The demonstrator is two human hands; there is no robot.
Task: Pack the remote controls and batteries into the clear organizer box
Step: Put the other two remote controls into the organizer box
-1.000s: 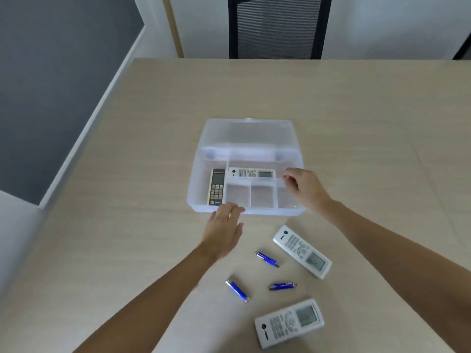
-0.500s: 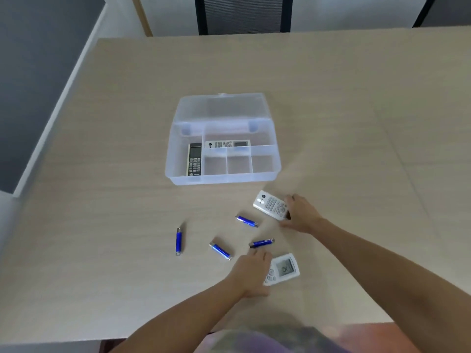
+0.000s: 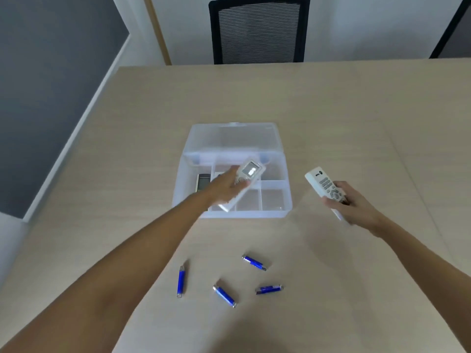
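Observation:
The clear organizer box (image 3: 276, 211) sits open mid-table, its lid (image 3: 232, 138) laid back. My left hand (image 3: 224, 186) holds a white remote (image 3: 248, 175) above the box's compartments, screen end pointing away. My right hand (image 3: 353, 203) grips a second white remote (image 3: 325, 186) in the air just right of the box. A dark remote (image 3: 202, 182) lies in the box's left compartment; another one behind my left hand is mostly hidden. Several blue batteries lie on the table near me, among them one (image 3: 181, 280) at the left and one (image 3: 254, 262) nearer the box.
A black mesh chair (image 3: 258, 29) stands at the table's far edge. The table's left edge (image 3: 76, 159) runs diagonally beside a grey wall. Bare wood tabletop (image 3: 382, 123) stretches right of and behind the box.
Both hands picked up a white remote from the table and lifted them toward the box. The left one is now over the compartments, the right one beside the box.

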